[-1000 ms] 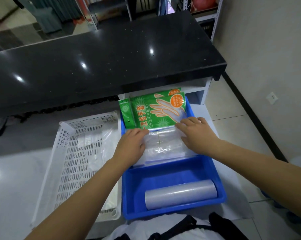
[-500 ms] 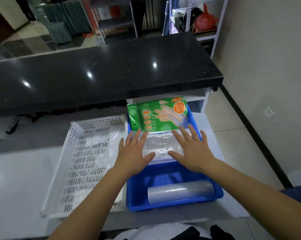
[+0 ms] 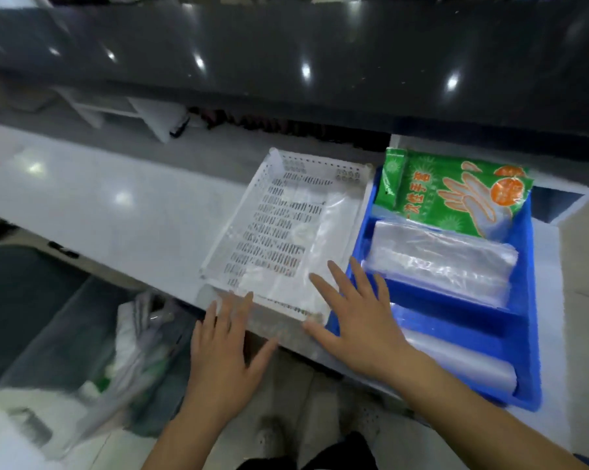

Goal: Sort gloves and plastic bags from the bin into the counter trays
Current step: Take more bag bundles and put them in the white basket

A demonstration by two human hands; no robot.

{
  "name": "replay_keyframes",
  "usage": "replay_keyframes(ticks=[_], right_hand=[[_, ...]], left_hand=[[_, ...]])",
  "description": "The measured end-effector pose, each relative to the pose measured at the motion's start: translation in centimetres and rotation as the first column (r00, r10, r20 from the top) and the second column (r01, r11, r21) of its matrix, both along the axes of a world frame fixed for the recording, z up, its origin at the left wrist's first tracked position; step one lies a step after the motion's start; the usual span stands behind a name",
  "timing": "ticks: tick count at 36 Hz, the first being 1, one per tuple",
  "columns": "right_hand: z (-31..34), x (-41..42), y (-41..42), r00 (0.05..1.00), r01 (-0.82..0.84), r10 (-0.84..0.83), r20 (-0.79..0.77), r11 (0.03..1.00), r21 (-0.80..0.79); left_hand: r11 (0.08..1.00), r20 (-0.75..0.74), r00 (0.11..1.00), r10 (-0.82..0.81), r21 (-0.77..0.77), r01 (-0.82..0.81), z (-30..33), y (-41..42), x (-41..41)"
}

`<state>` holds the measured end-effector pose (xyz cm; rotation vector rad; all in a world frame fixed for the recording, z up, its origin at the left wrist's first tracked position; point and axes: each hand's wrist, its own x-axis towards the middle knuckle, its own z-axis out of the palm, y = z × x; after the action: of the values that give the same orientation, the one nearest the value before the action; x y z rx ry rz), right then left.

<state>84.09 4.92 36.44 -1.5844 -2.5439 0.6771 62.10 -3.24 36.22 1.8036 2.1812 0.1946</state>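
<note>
A blue tray (image 3: 523, 337) on the white counter holds green glove packets (image 3: 455, 196) at its far end, a stack of clear plastic bags (image 3: 442, 262) in the middle and a clear bag roll (image 3: 462, 361) at the near end. Left of it stands a white perforated tray (image 3: 269, 212) with clear bags (image 3: 323, 245) lying in it. My left hand (image 3: 223, 344) hovers open off the counter's front edge, empty. My right hand (image 3: 357, 320) is open with fingers spread over the near corners of the two trays, holding nothing.
A grey bin (image 3: 42, 320) with white and clear plastic bags (image 3: 133, 354) sits on the floor at lower left. A black raised countertop (image 3: 286, 62) runs across the back. The white counter (image 3: 116, 212) stretches left of the trays.
Both hands have drawn back from the clear bag stack in the blue tray toward the counter's front edge. The view has swung left and down, and the bin has come into sight.
</note>
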Motion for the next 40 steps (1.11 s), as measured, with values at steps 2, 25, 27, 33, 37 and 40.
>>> replay_keyframes(ticks=[2,25,27,33,37,40], right_hand=[[-0.3,-2.1,-1.7,1.0,-0.023,0.023,-0.021,1.0,-0.016],[-4.0,-25.0,-25.0,0.966,-0.162,0.207,0.157,0.952,-0.259],[-4.0,-26.0,-24.8,0.966,-0.165,0.204,0.16,0.96,-0.227],[-6.4,-30.0,-22.4,0.95,-0.184,0.234,0.205,0.954,-0.236],[-8.7,-34.6,-19.7,0.935,-0.23,0.291,0.203,0.932,-0.28],[-10.1,-38.7,-17.2,0.915,-0.278,0.348,0.205,0.911,-0.304]], left_hand=[[0.999,-0.012,1.0,0.029,-0.013,-0.029,-0.6,-2.3,-1.9],[0.91,0.149,0.908,0.391,-0.21,-0.357,-7.2,-28.2,-23.8],[0.905,0.179,0.893,0.413,-0.187,-0.381,-7.6,-28.6,-25.2],[0.872,0.233,0.847,0.477,-0.248,-0.423,-10.1,-28.7,-28.3],[0.825,0.23,0.814,0.533,-0.353,-0.441,-10.9,-28.3,-31.3],[0.809,0.197,0.816,0.544,-0.381,-0.447,-10.6,-27.4,-34.4]])
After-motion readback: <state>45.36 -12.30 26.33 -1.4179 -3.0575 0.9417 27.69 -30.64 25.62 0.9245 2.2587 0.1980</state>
